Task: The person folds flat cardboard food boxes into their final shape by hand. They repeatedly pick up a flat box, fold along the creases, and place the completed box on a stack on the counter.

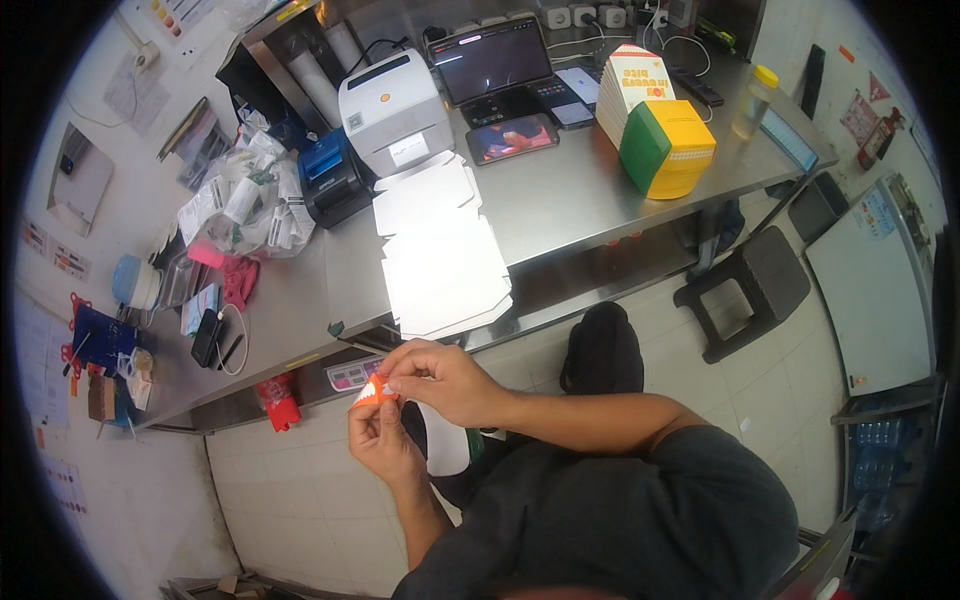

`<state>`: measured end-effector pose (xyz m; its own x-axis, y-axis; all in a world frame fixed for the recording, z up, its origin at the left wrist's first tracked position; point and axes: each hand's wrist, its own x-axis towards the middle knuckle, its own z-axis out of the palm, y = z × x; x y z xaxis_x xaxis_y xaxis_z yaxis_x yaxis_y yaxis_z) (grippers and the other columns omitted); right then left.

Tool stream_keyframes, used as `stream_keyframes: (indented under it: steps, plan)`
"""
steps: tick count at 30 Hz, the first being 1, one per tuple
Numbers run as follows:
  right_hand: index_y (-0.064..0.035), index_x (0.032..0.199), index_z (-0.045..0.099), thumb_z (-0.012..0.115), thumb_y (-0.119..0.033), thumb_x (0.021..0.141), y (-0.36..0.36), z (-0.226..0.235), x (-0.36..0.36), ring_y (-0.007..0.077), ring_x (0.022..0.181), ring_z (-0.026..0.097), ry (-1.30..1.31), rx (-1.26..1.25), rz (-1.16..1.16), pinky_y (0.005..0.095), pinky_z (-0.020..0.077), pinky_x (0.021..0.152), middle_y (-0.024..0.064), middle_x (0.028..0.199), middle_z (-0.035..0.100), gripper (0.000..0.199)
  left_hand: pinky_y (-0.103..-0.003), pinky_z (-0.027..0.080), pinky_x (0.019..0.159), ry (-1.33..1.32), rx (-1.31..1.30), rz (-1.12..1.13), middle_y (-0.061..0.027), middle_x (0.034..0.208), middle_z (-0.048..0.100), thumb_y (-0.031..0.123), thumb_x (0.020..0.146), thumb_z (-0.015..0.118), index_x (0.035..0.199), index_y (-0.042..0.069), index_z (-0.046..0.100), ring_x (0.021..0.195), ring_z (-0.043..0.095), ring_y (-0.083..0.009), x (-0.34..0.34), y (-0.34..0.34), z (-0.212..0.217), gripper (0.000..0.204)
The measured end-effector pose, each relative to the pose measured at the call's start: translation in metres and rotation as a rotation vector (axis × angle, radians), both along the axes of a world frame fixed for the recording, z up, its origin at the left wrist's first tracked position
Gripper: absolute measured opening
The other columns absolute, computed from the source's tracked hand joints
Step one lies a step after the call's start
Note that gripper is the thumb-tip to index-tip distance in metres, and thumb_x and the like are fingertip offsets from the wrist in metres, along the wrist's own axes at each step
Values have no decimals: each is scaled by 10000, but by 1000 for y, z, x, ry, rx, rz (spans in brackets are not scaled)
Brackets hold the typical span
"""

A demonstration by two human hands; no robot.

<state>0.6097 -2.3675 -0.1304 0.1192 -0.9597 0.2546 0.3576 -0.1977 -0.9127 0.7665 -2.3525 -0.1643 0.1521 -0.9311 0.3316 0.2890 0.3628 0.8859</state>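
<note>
our left hand (387, 447) clamps a small orange-and-white piece (371, 392) between thumb and fingers; our right hand (440, 382) pinches its upper end, so 2 hands grip it. its long axis seems to slant from lower left to upper right; we cannot tell its front. in view, it sits below the steel counter (560, 205).

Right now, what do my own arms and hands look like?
Your left hand and right hand are ungloved, with no watch or bracelet showing. You wear a dark grey shirt with no visible print. Its right sleeve is short, leaving the right forearm bare.
</note>
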Motion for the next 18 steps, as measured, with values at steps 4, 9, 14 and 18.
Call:
stream_keyframes:
  steps: [4, 9, 14, 18]
  plan:
    - [11, 1055, 770, 689, -97, 1017, -1, 4, -4, 205, 1142, 652, 120, -103, -4, 348, 525, 985, 115, 1208, 703, 141, -373, 611, 986, 70, -9, -1, -176, 1179, 712, 30, 1015, 721, 1123, -27, 624, 1078, 720, -228, -2, 0, 0, 156]
    - [-8, 1018, 758, 712, -155, 993, 0, 9, -6, 274, 1114, 635, 329, -350, -131, 390, 510, 967, 104, 1187, 689, 155, -341, 591, 1001, 162, -37, 13, -144, 1214, 704, 69, 1026, 719, 1177, 4, 600, 1103, 709, -212, -2, -3, 0, 204]
    - [-8, 1018, 754, 725, -149, 979, 3, 12, -10, 275, 1116, 610, 317, -377, -141, 397, 492, 982, 97, 1177, 676, 149, -368, 581, 1022, 211, -81, -95, -171, 1268, 692, 29, 1024, 705, 1216, 12, 600, 1129, 696, -238, -1, -3, 1, 219]
    - [-9, 1032, 755, 729, -136, 973, 5, 13, -12, 273, 1117, 602, 313, -380, -160, 397, 489, 983, 93, 1174, 668, 142, -386, 564, 1043, 371, 1, -163, -174, 1275, 690, 83, 1052, 683, 1221, 9, 602, 1157, 683, -239, -2, 0, 8, 202]
